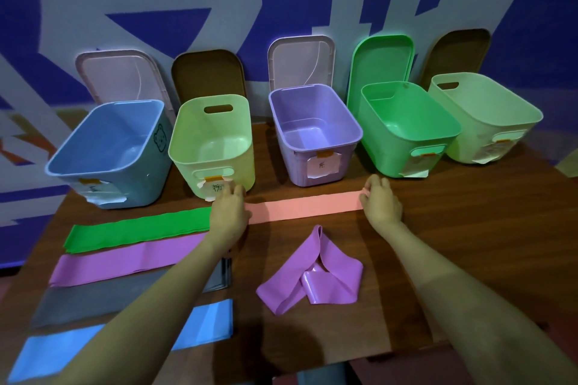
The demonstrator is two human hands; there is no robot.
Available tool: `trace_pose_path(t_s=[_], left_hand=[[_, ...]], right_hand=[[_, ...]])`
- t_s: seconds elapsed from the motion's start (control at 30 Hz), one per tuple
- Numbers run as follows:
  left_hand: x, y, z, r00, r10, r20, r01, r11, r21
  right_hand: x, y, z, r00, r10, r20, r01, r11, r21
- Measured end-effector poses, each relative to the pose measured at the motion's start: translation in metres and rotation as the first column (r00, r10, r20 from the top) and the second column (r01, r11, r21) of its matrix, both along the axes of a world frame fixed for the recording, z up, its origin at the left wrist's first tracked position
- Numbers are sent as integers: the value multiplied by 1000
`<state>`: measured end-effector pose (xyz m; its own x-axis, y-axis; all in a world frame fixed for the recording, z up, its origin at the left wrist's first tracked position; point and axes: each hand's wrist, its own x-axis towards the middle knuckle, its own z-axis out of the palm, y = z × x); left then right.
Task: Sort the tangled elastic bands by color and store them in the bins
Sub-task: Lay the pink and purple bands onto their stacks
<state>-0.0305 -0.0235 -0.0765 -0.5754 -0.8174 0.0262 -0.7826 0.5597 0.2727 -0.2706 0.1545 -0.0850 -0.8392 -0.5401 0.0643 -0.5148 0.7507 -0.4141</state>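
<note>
the pink band (303, 205) lies flat and straight on the counter (453, 259), just in front of the purple bin (312, 122). the left grip (230, 212), a bare hand, rests on the band's end to the left of the purple bin, its fingers straight and lying flat, curled round nothing. the right grip (380, 200) sits at the band's other end, to the right of that bin, with its fingers bent down over the edge; whether it pinches the band or only touches it i cannot tell.

nearer the person than the purple bin, beyond the pink band, a tangled purple band (312, 272) lies folded over itself. well to the left and nearer than the purple bin, four flat bands lie side by side: a green band (137, 233), a flat purple band (125, 262), a grey band (93, 300) and a blue band (203, 322). left of the purple bin stand a yellow-green bin (212, 134) and a blue bin (109, 141); right of it stand a green bin (403, 122) and a pale green bin (481, 116).
</note>
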Motion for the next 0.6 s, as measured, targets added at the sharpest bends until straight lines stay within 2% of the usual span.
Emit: trace_pose_path(t_s=[0.1,0.17,0.3,0.43,0.47,0.53,0.6], left_hand=[[0,5,-6,996,-87,19,88,981,-174],[1,9,-7,989,-112,95,131,965,-228],[2,19,-8,968,-113,224,165,959,-230],[1,38,3,931,-109,348,195,955,-222],[1,46,6,944,-112,311,186,958,-219],[0,66,12,981,-131,146,157,971,-182],[-2,87,15,986,-165,-11,164,983,-80]], right_hand=[[1,0,-3,984,76,-160,-65,995,71],[-1,0,-3,972,121,-201,-90,984,156],[3,6,3,966,187,-177,-134,953,272],[14,11,19,975,210,-73,-162,896,413],[20,12,22,972,230,-43,-196,902,386],[36,14,26,950,311,11,-304,922,239],[53,17,28,903,424,71,-429,899,91]])
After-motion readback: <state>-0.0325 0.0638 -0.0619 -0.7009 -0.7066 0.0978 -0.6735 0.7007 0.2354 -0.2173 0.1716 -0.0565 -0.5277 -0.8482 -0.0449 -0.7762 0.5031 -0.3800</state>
